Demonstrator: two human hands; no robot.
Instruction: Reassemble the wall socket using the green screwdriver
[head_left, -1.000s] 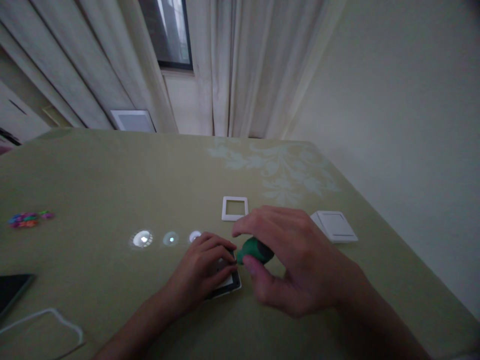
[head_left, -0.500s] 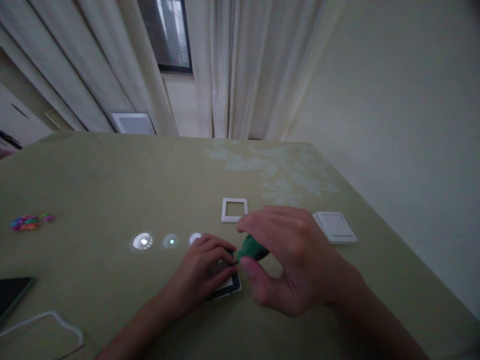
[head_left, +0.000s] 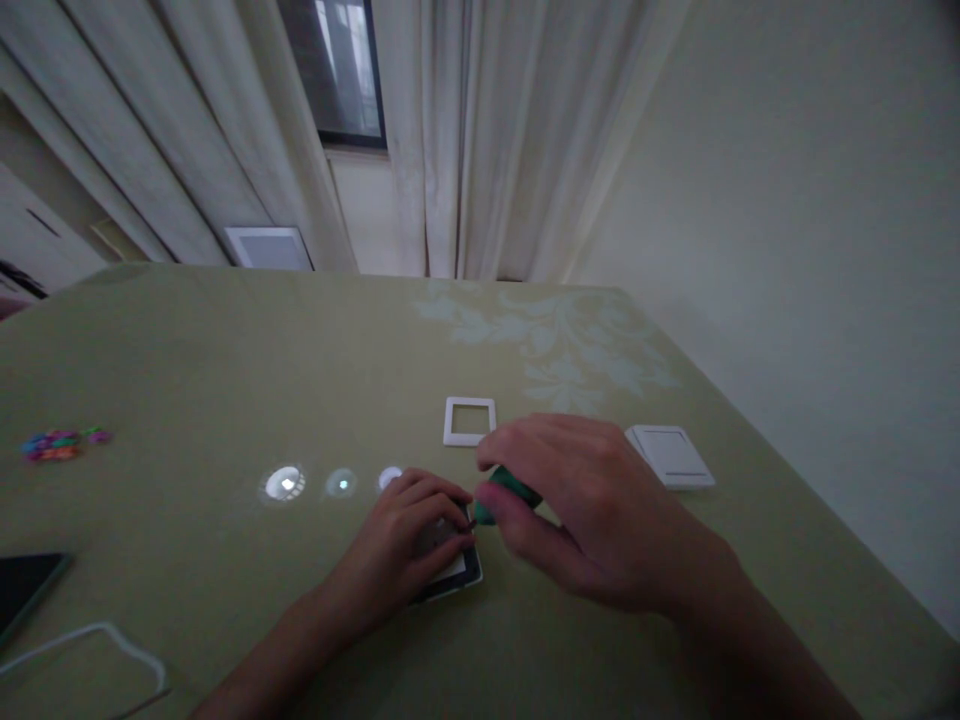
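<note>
My right hand (head_left: 600, 510) is closed around the green handle of a screwdriver (head_left: 516, 486), its short metal shaft pointing left. Under my left hand (head_left: 420, 535) lies a flat black-and-white piece that looks like a wall switch (head_left: 469, 572), with its near right corner showing. My left fingers are curled over it and grip it on the table. The shaft's tip meets the piece beside my left fingertips, which hide the exact contact. Just beyond my hands a white square frame (head_left: 448, 424) rests flat on the table.
A white switch plate (head_left: 670, 456) lies to the right, near the wall. Small colourful pieces (head_left: 56, 445) sit far left. A dark flat device (head_left: 26, 590) and a white cable (head_left: 105, 630) are at the near left. Light reflections show on the green tabletop (head_left: 262, 370).
My right thumb has moved up along the green handle and the fingers have closed in, turning the screwdriver. My left hand and the switch have stayed in place.
</note>
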